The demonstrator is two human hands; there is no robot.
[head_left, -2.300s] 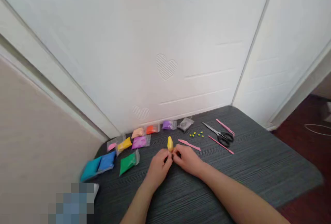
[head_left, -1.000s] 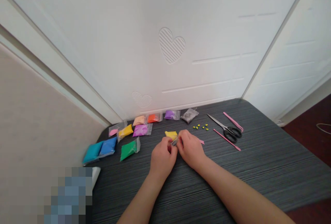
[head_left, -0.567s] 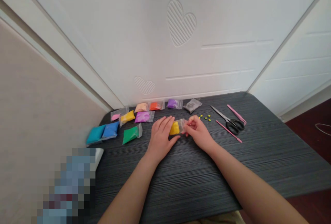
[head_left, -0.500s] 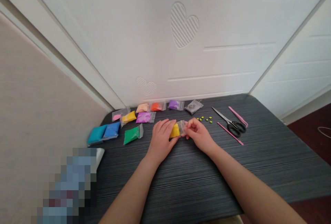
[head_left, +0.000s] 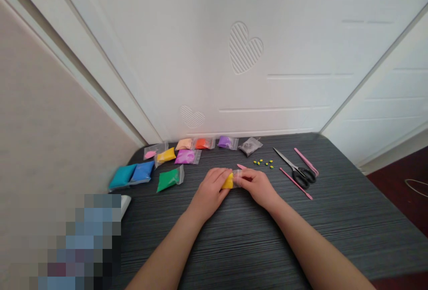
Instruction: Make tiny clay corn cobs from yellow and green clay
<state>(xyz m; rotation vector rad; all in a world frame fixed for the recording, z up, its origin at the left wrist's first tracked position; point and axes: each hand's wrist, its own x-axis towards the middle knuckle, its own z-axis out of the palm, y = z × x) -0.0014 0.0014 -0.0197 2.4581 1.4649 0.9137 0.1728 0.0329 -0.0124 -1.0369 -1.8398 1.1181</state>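
Note:
A small clear zip bag of yellow clay [head_left: 228, 181] lies between my hands at the middle of the dark table. My left hand [head_left: 209, 192] is wrapped over the bag's filled left end and hides part of it. At the clear right end, the fingers of my right hand [head_left: 259, 186] are closed on the bag's mouth; the fingertips are partly hidden. Just behind that hand a pink flat-ended tool [head_left: 241, 166] shows. Several tiny yellow-and-green pieces [head_left: 261, 162] lie beyond my right hand.
Bags of coloured clay line the back and left: green [head_left: 169, 179], blue [head_left: 142, 171], teal [head_left: 123, 176], magenta [head_left: 185, 156], purple [head_left: 225, 142] and grey [head_left: 250, 146] among them. Scissors [head_left: 296, 168] and a thin pink stick [head_left: 296, 183] lie right. A white wall panel [head_left: 200, 58] rises behind.
The view has tilted up slightly, so everything sits lower. My right hand has shifted in over the bag's mouth, and the pink tool behind it now shows. My left hand keeps hold of the bag.

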